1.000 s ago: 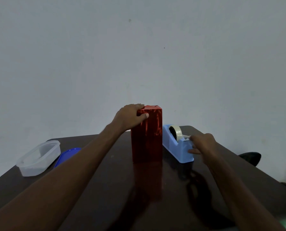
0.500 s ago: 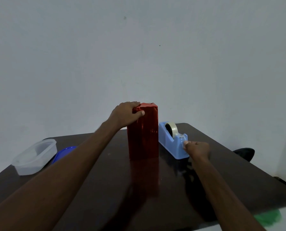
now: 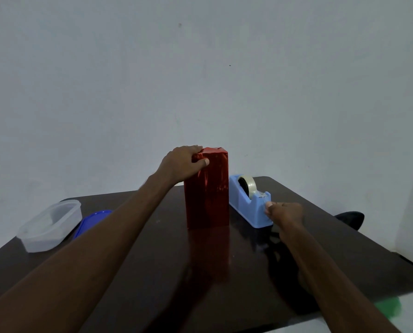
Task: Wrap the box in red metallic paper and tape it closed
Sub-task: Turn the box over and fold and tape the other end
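1. The box (image 3: 207, 188), fully covered in red metallic paper, stands upright near the middle of the dark bench (image 3: 152, 272), just left of the blue tape dispenser (image 3: 250, 203). Its position on the bench matches the earlier frames.
2. The left hand (image 3: 183, 162) grips the box's upper left corner, fingers laid over the top fold and thumb pressed on the near face. This grip is unchanged over the last second.
3. The right hand (image 3: 283, 211) sits at the near end of the dispenser, fingers curled, fingertips touching its front just below the cutter. A second ago it was higher, at the cutter beside the tape roll (image 3: 248, 186); it has since dropped toward the bench.
4. Whether the right hand pinches a strip of tape cannot be told; the fingertips hide the contact.
5. A clear plastic container (image 3: 50, 224) rests at the left edge of the bench with a blue lid (image 3: 92, 221) lying flat beside it, partly hidden by the left forearm. Both are unmoved.
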`<state>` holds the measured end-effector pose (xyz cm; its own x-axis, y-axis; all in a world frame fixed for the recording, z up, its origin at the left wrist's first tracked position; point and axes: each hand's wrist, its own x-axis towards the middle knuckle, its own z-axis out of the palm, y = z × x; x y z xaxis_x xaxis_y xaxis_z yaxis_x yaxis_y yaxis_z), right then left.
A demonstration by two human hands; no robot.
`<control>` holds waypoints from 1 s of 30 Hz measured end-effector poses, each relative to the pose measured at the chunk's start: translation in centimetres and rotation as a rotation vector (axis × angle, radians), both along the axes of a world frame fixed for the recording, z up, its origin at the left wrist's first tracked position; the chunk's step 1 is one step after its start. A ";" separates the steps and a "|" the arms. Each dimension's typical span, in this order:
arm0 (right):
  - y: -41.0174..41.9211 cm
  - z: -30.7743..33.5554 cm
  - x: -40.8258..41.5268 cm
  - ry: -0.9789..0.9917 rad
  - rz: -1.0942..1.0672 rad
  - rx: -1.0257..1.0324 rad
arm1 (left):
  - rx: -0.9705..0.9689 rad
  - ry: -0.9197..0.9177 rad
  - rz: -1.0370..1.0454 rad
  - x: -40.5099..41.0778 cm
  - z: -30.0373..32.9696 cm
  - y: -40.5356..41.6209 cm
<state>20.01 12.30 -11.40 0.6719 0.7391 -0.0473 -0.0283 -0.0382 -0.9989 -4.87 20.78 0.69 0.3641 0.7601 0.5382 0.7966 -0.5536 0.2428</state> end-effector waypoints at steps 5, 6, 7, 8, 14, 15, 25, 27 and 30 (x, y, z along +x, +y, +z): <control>-0.1 -0.2 0.2 -0.074 0.017 0.011 | -0.003 0.009 0.003 0.0 0.0 -0.1; 0.0 -0.1 0.3 -0.099 0.024 0.006 | -0.003 0.008 0.004 0.1 0.0 -0.1; 0.0 0.0 0.3 -0.121 0.029 0.001 | -0.004 0.006 0.004 0.1 0.0 -0.1; 0.0 0.0 0.3 -0.137 0.034 -0.003 | -0.006 0.006 0.004 0.1 0.0 -0.2; -1.3 -1.8 -0.4 -0.090 0.034 -0.043 | 0.007 0.001 0.002 0.2 0.1 -0.3; -1.3 -1.4 -0.6 -0.111 0.042 -0.002 | 0.002 -0.005 0.005 0.1 0.0 -0.3; -1.2 9.5 -2.8 -0.403 0.327 0.286 | -0.024 0.075 0.036 0.1 0.2 -0.4; -0.3 11.9 -3.2 -0.538 0.367 0.313 | -0.019 0.080 0.040 0.2 0.2 -0.4; 2.1 15.7 -4.2 -0.810 0.474 0.303 | 0.015 0.089 0.049 0.3 0.2 -0.5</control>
<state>15.78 14.41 4.33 0.0482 0.8452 0.5322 0.6211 0.3919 -0.6787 -4.53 20.24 0.94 0.3736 0.7704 0.5166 0.8408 -0.5165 0.1622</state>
